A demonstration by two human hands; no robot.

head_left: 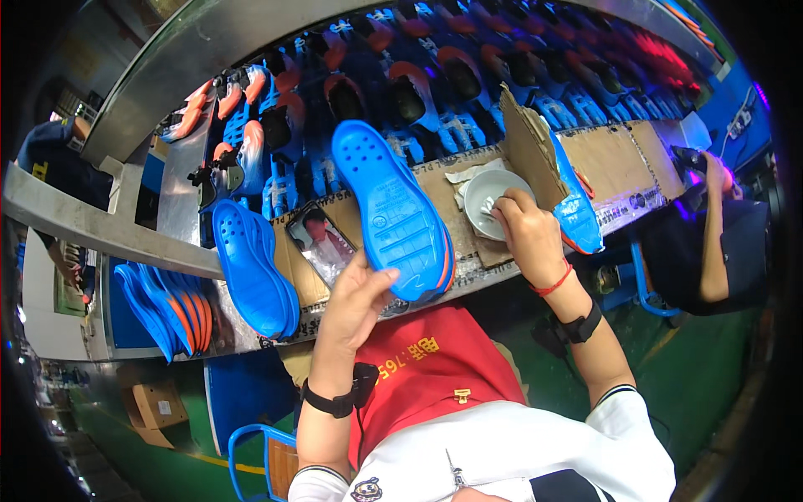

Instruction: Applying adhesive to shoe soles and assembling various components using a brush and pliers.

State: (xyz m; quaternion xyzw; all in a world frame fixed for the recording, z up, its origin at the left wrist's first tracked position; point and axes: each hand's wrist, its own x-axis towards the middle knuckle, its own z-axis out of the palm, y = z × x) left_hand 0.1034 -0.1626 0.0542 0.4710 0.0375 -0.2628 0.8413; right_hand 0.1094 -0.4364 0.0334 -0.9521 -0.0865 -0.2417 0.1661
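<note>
Gripped at its heel end, a blue shoe sole (391, 205) with an orange edge is in my left hand (353, 303), its holed toe end pointing away from me. At the small white bowl (480, 194), my right hand (532, 233) has its fingers pinched together over the near right rim. Whatever those fingers hold is hidden; a small white bit shows inside the bowl by the fingertips. Left of the held sole lies a phone (320, 243) with a lit screen. Further left, blue soles (251, 268) are stacked on the bench.
More blue and orange soles (171, 311) stand in a row at the bench's left end. Rows of shoes (410, 96) fill the far side. An upright cardboard piece (531, 142) rises behind the bowl, beside another blue sole (577, 209). A co-worker's arm (713, 230) is at right.
</note>
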